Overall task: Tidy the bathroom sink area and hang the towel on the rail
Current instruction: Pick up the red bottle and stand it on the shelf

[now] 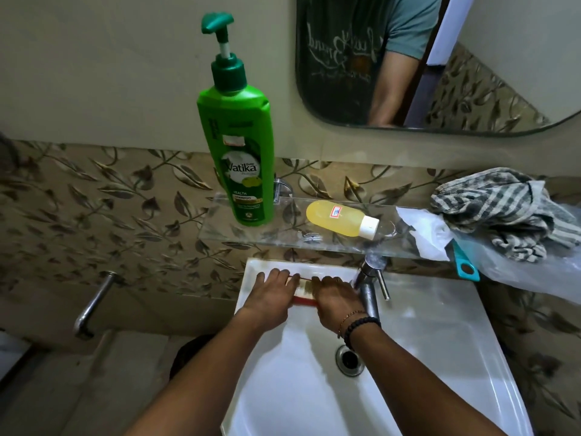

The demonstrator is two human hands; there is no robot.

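- A curved metal pipe [94, 305] juts from the leaf-patterned tiled wall, low down, well left of the sink.
- The green Vatika shampoo pump bottle [235, 143] stands upright at the left end of the glass shelf [283, 237].
- The left hand [272, 294] lies palm down on the back ledge of the white sink [440, 357], fingers spread and flat; its fingertips reach the left end of a red-edged brush [303, 292] with pale bristles.
- That brush lies flat on the ledge between the two hands, its middle showing and both ends covered.
- The right hand [336, 302], with a beaded bracelet at the wrist, covers the brush's right end, fingers curled down over it; I cannot tell whether they grip it or merely press on it.
- The steel tap [369, 284] stands just beside the right hand.
- A small yellow bottle [342, 218] with a white cap lies on its side on the shelf.
- A clear plastic bag [509, 262] and a teal handle [465, 264] sit at the shelf's right end.
- The checked towel [500, 212] is heaped, crumpled, on the bag at the far right.
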